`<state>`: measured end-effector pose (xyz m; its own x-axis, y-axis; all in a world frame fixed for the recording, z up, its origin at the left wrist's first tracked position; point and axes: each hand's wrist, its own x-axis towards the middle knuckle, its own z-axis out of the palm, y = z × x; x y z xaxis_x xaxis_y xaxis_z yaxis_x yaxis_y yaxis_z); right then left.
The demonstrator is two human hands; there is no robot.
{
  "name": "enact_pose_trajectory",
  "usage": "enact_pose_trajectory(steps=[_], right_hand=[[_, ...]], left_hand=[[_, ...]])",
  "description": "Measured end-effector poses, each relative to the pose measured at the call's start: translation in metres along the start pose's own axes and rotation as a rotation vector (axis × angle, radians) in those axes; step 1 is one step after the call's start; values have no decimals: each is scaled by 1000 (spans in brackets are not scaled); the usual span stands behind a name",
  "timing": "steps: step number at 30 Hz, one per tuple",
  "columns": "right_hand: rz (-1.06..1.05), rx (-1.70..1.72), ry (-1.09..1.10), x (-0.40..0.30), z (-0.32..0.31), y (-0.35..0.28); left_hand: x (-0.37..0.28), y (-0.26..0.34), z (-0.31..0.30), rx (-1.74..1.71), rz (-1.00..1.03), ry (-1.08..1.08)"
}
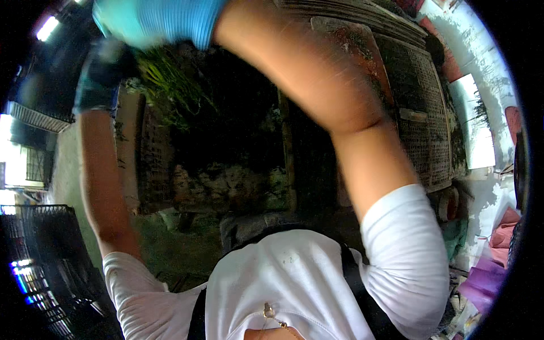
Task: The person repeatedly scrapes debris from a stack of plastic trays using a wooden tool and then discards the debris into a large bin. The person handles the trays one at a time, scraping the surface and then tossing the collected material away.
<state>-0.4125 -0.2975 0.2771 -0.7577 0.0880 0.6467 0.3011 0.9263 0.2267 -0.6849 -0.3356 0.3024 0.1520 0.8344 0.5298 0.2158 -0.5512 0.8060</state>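
My right hand (157,21), in a light blue knit glove, reaches across the top of the view and is partly cut off by the edge. My left hand (108,63), in a dark glove with a teal cuff, is raised at the upper left, just below the right hand. A loose bunch of thin green stems (174,80) hangs beside both hands. Blur and shadow hide the fingers, so which hand grips the stems is unclear.
A perforated tray (429,110) stands at the right, near a reddish-brown board (361,46) with plant scraps. Stacked flat trays (361,12) lie beyond. Dark crates (42,238) stand at the left. Purple sheeting (484,280) lies at the lower right, beside a peeling wall (493,51).
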Motion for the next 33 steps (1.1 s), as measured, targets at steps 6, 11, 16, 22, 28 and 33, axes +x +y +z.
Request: enact_pose_trajectory(steps=[6, 11, 16, 22, 28, 33], right_hand=[[-54, 24, -515, -19, 95, -58], [20, 236, 261, 97, 107, -61], [105, 480, -120, -66, 191, -147], [-109, 382, -1383, -279, 223, -212], [475, 1076, -879, -263, 101, -90], [474, 2403, 174, -240, -33, 57]], left_hand=[[-8, 51, -57, 89, -80, -85], [-21, 74, -121, 444, -158, 95], [-14, 64, -162, 98, -287, 290], [-17, 88, -113, 634, -181, 262], [43, 105, 49, 1060, 122, -37], [81, 73, 253, 892, 289, -475]])
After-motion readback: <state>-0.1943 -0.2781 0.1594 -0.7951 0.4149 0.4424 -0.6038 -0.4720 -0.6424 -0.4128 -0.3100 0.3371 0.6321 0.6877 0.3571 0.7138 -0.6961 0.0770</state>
